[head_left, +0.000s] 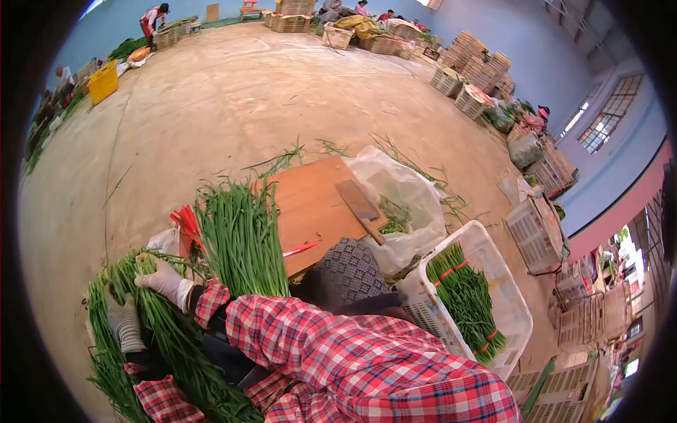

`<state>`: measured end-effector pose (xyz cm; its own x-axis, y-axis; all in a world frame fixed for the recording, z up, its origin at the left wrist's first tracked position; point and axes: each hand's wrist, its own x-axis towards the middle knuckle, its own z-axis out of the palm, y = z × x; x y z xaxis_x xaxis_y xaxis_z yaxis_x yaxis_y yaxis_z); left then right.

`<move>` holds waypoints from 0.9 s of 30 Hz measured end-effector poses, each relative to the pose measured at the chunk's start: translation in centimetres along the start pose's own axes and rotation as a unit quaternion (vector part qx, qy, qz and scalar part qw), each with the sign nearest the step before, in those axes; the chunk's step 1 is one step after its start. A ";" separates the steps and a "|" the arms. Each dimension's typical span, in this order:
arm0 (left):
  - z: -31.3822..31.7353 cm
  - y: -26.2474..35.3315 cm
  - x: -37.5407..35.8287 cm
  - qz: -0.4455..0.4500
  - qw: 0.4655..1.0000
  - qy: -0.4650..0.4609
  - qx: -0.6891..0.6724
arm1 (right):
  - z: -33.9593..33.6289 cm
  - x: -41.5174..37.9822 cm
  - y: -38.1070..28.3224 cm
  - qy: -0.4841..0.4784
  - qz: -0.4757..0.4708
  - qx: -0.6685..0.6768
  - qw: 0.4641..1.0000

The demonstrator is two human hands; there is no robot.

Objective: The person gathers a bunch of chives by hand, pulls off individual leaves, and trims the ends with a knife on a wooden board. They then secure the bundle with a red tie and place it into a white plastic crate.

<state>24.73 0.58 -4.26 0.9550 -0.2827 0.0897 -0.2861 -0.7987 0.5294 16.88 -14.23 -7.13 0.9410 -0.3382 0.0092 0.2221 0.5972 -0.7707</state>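
Observation:
A large heap of green garlic chives lies at my left side. My right hand, in a white glove, reaches across to its top, fingers curled around some stems. Beside it, my left hand, in a grey striped glove, grips into the heap; its fingertips are partly hidden among the leaves. A sorted pile of chives rests on the left part of an orange-brown board. Red ties stick out beside that pile. A red-handled tool lies on the board.
A cleaver lies at the board's right edge, beside a clear plastic bag of trimmings. At my right stands a white crate with chives bound in red. Stacked crates line the far wall; people work in the distance.

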 end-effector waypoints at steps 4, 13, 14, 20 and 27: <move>0.2 -1.4 -0.8 0.152 0.960 -0.021 -0.233 | 0.6 -2.9 -3.7 -0.057 -0.089 -0.080 0.991; -3.5 4.9 -9.4 0.141 0.983 0.100 -0.063 | 1.4 -4.5 -5.9 -0.136 0.052 0.021 0.989; -3.5 4.9 -9.3 0.146 0.982 0.108 -0.046 | 1.3 -4.3 -5.8 -0.144 0.044 0.011 0.989; -1.4 6.6 -10.1 0.206 0.969 0.101 0.091 | 1.4 -4.9 -5.6 -0.130 -0.026 -0.077 0.988; -4.9 4.7 -9.8 0.264 0.925 0.119 -0.247 | 0.4 -5.0 -3.8 -0.051 -0.046 0.056 0.996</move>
<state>14.38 2.21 1.45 0.7001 -0.3918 0.5969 -0.7022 -0.2259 0.6752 11.47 -14.53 -3.99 0.9350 -0.3234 0.1458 0.3308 0.6463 -0.6877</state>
